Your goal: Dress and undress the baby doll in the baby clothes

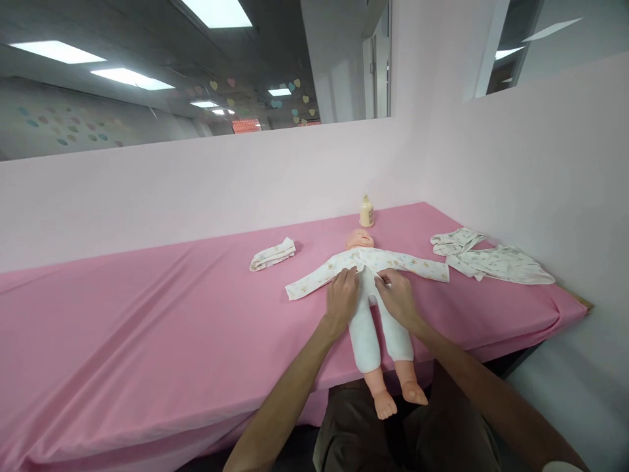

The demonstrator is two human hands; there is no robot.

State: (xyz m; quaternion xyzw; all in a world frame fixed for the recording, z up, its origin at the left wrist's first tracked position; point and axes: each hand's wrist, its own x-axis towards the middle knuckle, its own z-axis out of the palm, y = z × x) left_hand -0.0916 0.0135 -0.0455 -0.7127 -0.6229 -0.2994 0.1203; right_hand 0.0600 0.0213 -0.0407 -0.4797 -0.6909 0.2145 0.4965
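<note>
Because the baby doll [369, 288] lay on its back across the near edge of the pink table [147, 314], feet overhanging, both hands could work its printed top [344, 262]. Left hand [341, 301] rested palm-down, fingers curled on the hem; right hand [397, 298] pinched the opposite flap, wrists angled inward.

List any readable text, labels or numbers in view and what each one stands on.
None can be read.
Bottle: its label is too small and blurred.
Doll's top, held at the front by the left hand and right hand: printed pattern only, no words.
Folded cloth: no text.
</note>
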